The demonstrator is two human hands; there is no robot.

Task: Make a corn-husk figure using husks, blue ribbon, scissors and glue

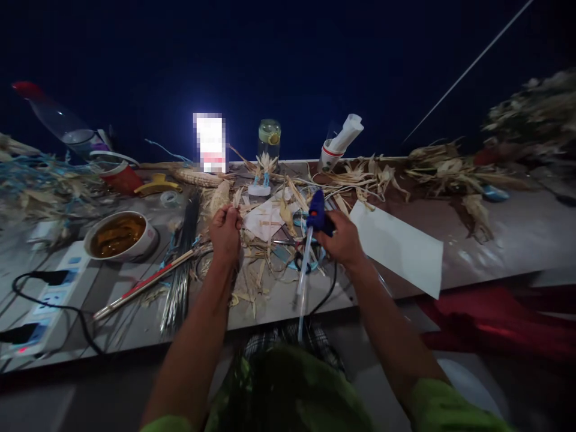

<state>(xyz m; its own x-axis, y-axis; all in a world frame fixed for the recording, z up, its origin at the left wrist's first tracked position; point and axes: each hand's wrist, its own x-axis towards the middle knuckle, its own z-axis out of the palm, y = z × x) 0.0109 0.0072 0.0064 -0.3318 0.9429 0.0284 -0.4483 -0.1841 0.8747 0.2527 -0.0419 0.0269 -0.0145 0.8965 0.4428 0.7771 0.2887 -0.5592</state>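
My right hand (344, 240) is wrapped round a blue hot glue gun (317, 210). A long translucent glue stick (305, 264) sticks out of its back toward my lap. To the left, my left hand (225, 234) is closed in a pinch. A pale bit of corn husk (237, 197) shows just above its fingertips; I cannot tell whether it is held. Between the hands lie a white paper (265, 221), scissors (302, 259) and husk scraps. Beyond them, a small husk figure with blue legs (263, 174) stands on a white round base (260, 190).
At left are a bowl of brown liquid (119, 237), a power strip (58, 294), thin metal wires (177, 300) and a red-banded stick (144, 282). A lit screen (211, 141), a lidded bottle (269, 141) and a paper cup (330, 156) stand behind. White card (396, 249) lies right.
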